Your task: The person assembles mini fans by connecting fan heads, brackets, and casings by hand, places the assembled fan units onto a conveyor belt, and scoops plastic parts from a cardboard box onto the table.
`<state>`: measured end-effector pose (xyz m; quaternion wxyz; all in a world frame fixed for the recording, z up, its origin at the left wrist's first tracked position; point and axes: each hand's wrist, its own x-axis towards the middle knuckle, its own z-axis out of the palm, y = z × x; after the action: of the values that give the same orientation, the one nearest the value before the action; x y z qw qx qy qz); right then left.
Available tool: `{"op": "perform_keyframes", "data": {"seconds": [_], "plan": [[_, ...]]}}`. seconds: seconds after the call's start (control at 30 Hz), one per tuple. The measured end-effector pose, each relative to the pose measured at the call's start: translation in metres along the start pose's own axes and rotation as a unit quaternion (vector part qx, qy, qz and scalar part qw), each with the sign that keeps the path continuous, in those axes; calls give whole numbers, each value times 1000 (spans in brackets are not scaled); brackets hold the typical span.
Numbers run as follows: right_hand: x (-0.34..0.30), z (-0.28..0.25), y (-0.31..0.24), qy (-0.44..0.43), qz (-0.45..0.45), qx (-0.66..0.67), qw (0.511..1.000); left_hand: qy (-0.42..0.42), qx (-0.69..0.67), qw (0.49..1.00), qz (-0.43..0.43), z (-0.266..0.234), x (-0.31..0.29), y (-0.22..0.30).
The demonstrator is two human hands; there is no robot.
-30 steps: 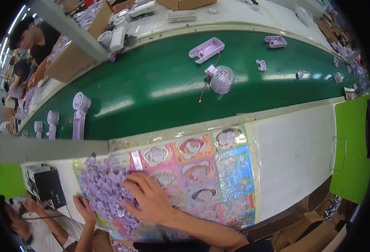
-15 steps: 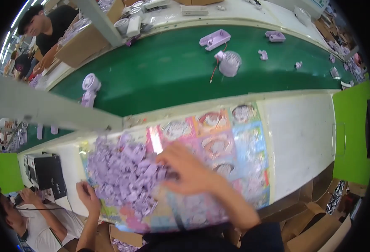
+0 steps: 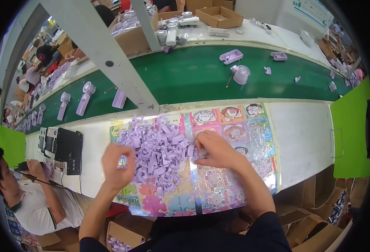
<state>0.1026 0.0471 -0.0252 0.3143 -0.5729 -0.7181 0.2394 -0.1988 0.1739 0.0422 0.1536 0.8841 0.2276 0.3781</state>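
Observation:
A heap of small light-purple plastic parts (image 3: 157, 153) lies on a sheet of colourful cartoon pictures (image 3: 231, 191) on the white bench. My left hand (image 3: 118, 166) is raised at the heap's left edge, slightly blurred. Its thumb and fingers curl together in a pinch; whatever they hold, if anything, is too small to make out. At the right edge of the heap, my right hand (image 3: 218, 150) rests low over the sheet. Its fingers are bent, with a gap between thumb and forefinger, and the fingertips reach the outermost parts.
Beyond the bench runs a green conveyor belt (image 3: 172, 80) carrying purple housings and a round fan-like part (image 3: 241, 74). A grey metal post (image 3: 109, 63) slants across the left. Black devices (image 3: 65, 149) stand left, beside a seated co-worker (image 3: 38, 197). Cardboard boxes (image 3: 307, 227) sit lower right.
The view has swung left. My left hand has risen from the bench to the heap's left edge. My right hand has drawn slightly away from the heap, and its fingers show more plainly.

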Motion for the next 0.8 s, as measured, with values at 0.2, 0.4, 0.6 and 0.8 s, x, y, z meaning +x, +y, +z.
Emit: {"op": "perform_keyframes", "data": {"seconds": [0.2,0.4,0.6,0.8], "plan": [[-3,-40,10,52,53,201,977,-107,-65,977,174,107,132,36],[-21,-74,40,368,49,454,810,-253,-16,964,82,237,226,57],[-36,-89,92,522,28,513,681,-296,138,945,6,323,240,46],[-44,-97,106,573,36,535,620,-186,49,974,-124,339,242,48]]}}
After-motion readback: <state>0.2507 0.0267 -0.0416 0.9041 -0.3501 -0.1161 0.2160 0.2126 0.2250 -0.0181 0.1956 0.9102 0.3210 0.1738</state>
